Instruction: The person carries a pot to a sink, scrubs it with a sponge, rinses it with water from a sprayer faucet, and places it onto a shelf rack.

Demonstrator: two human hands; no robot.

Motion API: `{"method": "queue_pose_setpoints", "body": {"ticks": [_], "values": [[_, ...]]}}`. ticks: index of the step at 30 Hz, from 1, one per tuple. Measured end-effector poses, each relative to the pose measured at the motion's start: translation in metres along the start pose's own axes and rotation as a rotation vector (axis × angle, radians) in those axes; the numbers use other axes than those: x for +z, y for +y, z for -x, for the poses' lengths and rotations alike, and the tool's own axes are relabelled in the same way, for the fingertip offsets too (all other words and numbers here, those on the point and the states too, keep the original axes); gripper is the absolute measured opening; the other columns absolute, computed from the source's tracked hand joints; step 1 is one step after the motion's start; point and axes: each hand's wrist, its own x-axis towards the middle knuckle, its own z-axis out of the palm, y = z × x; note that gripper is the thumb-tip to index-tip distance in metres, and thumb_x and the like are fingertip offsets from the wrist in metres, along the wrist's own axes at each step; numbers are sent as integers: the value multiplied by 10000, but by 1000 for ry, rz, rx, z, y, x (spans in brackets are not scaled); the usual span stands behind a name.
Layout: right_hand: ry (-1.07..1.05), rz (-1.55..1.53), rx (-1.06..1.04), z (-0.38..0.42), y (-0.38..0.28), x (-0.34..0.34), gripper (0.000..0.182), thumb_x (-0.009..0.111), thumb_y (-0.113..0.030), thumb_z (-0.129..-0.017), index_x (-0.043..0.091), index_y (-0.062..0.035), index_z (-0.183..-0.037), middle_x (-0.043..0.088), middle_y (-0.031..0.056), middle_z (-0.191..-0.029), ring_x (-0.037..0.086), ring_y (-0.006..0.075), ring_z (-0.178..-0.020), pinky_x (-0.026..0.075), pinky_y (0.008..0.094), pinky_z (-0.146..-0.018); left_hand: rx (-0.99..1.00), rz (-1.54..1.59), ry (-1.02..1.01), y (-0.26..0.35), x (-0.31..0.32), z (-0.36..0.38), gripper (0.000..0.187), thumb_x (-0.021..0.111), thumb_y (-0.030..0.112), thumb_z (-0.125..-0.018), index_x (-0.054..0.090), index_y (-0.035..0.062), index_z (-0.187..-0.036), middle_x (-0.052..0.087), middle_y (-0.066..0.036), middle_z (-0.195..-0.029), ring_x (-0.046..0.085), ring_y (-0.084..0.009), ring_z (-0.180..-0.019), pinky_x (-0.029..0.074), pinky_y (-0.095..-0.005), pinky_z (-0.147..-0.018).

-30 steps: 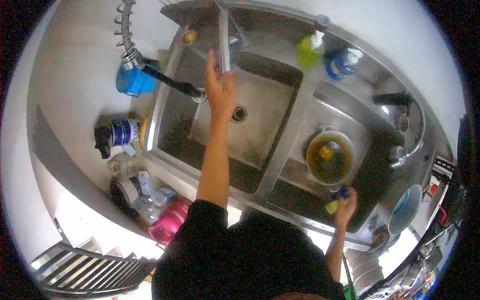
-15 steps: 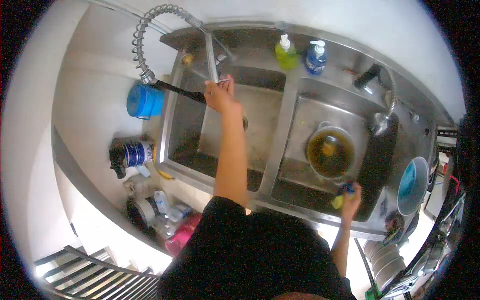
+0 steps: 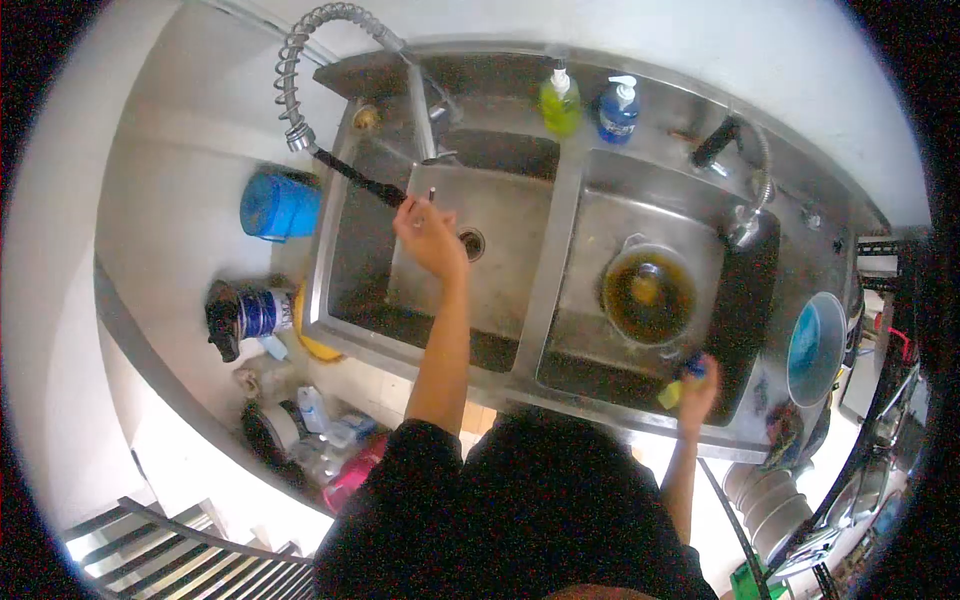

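Note:
My left hand [image 3: 432, 240] is over the left sink basin [image 3: 500, 290], its fingers closed around the lower end of a black spray handle [image 3: 355, 178]. That handle hangs from a coiled spring faucet hose [image 3: 285, 85]. Close to the front wall of the right basin [image 3: 600, 210], my right hand [image 3: 700, 390] grips a yellow and blue sponge [image 3: 672, 394]; the fingers partly cover it. Just beyond it, a round pot [image 3: 612, 312] with brownish liquid sits in the right basin, something yellowish showing at its middle.
Green [image 3: 560, 108] and blue [image 3: 619, 115] pump bottles stand on the back ledge. A second faucet [image 3: 745, 228] reaches over the right basin. A tub of bluish water [image 3: 815, 350] sits at the right. A blue bucket [image 3: 280, 205] is left of the sink.
My left hand has moved from the faucet's upright pipe and lever down and toward me, onto the spray handle's end. My right hand still holds the sponge. The view has shifted slightly.

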Motion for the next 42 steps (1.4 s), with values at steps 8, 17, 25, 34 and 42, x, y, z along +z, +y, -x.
{"method": "queue_pose_setpoints", "body": {"ticks": [8, 17, 25, 34, 42], "values": [[-51, 104, 60, 8, -21, 16, 422, 567, -15, -768, 507, -26, -1185, 560, 76, -1060, 518, 167, -959, 399, 285, -885, 35, -36, -177, 7, 17, -4, 370, 660, 204, -842, 486, 2, -1097, 583, -99, -844, 571, -148, -653, 469, -277, -586], [-76, 190, -67, 6, -15, 14, 376, 577, -36, -773, 519, -8, -1144, 570, 117, -1037, 528, 216, -958, 397, 315, -892, 125, -213, -53, -1, 70, -40, 333, 617, 123, -839, 428, -27, -1069, 610, -154, -800, 620, -261, -604, 516, -343, -580], [6, 214, 78, 8, -3, 2, 470, 596, -10, -710, 521, 14, -1173, 607, 144, -1089, 557, 254, -1037, 400, 340, -930, 572, -727, -211, -8, 35, -85, 310, 548, -49, -734, 520, 40, -1030, 625, -167, -826, 625, -345, -757, 473, -402, -682], [-11, 121, 64, -6, 17, 6, 364, 571, 4, -765, 528, -16, -1125, 590, 111, -1044, 547, 208, -967, 408, 310, -887, 535, -736, -359, 0, 42, -73, 600, 619, 32, -755, 331, -38, -1277, 432, -254, -1247, 449, -359, -1164, 363, -416, -951], [4, 71, 115, -4, 21, 5, 357, 598, -2, -769, 536, -28, -1119, 592, 83, -1017, 544, 182, -930, 417, 292, -859, 286, -263, -218, -31, 62, -86, 650, 694, 285, -796, 400, -62, -1260, 478, -219, -1237, 445, -314, -1182, 308, -405, -1023]]}}
